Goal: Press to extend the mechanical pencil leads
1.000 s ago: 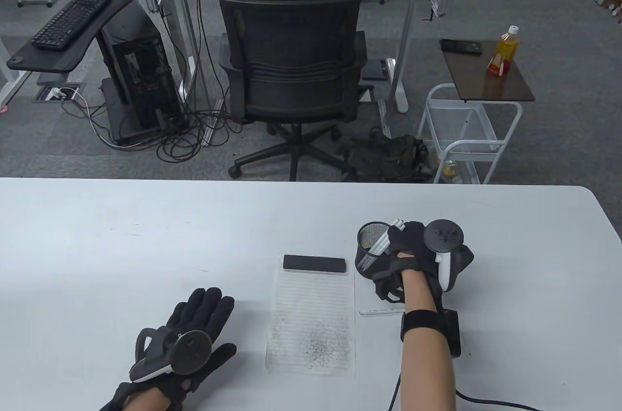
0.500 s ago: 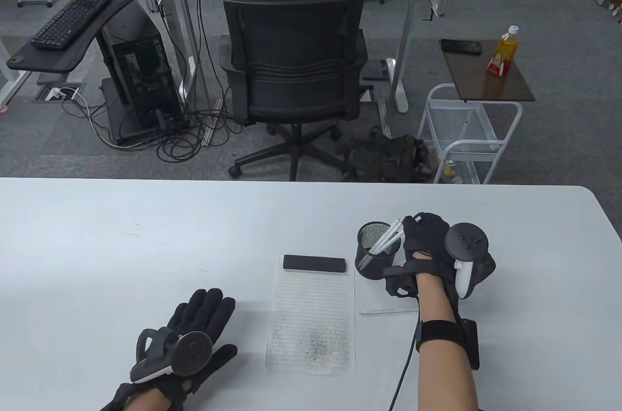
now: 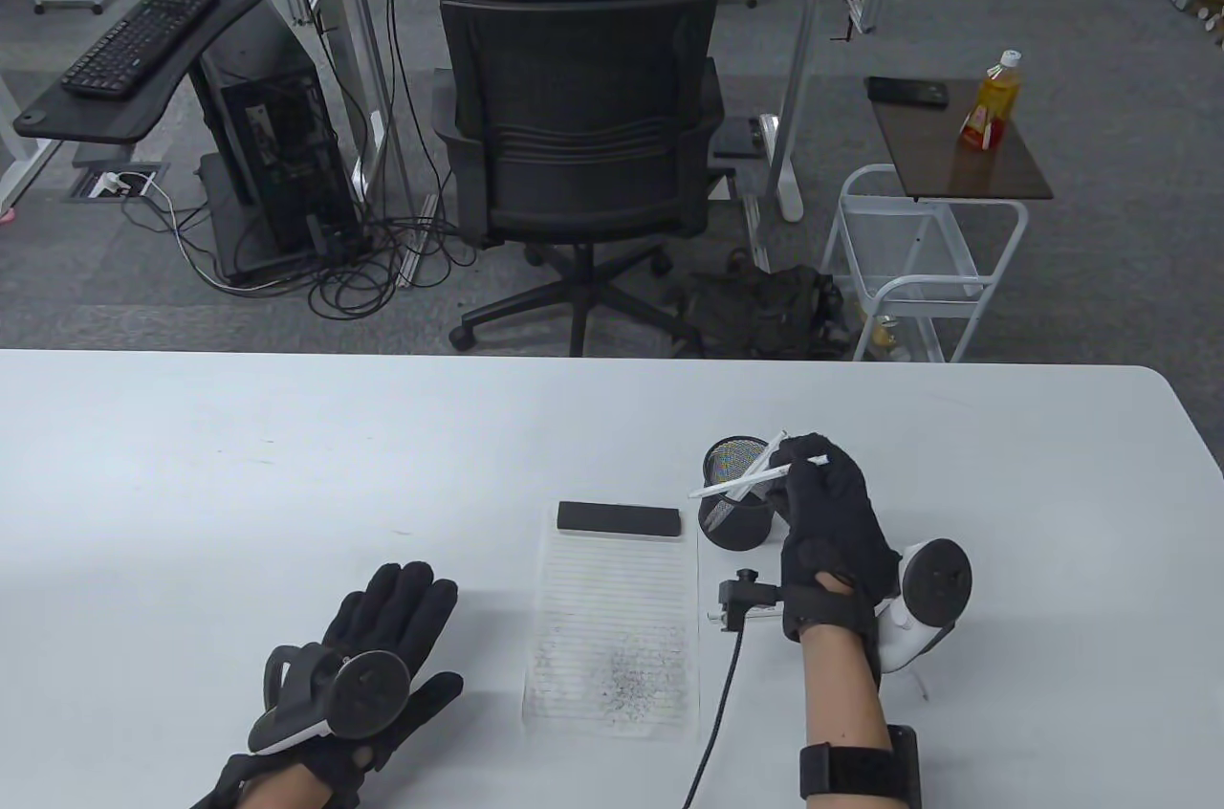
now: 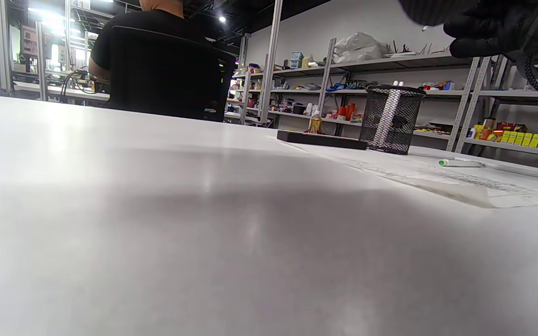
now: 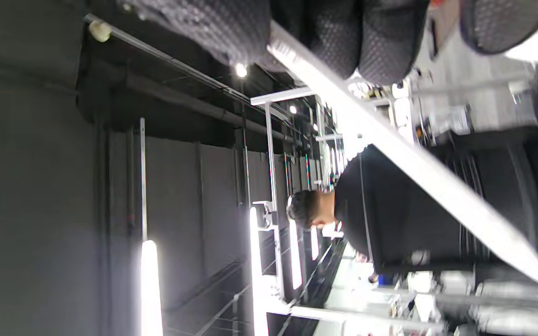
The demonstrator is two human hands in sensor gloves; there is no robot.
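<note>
One white table (image 3: 287, 446), right hand (image 3: 827, 513) pinching pencil (image 3: 741, 479), left hand (image 3: 382, 637) flat, fingers spread, office chair (image 3: 579, 130) behind.

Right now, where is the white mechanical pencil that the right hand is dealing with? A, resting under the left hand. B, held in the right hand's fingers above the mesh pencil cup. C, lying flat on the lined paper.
B: the right hand grips the white pencil slantwise over the mesh cup, clear of the paper.

The right hand (image 3: 830, 530) holds a white pencil (image 3: 741, 480) over the mesh cup (image 3: 734, 503).
</note>
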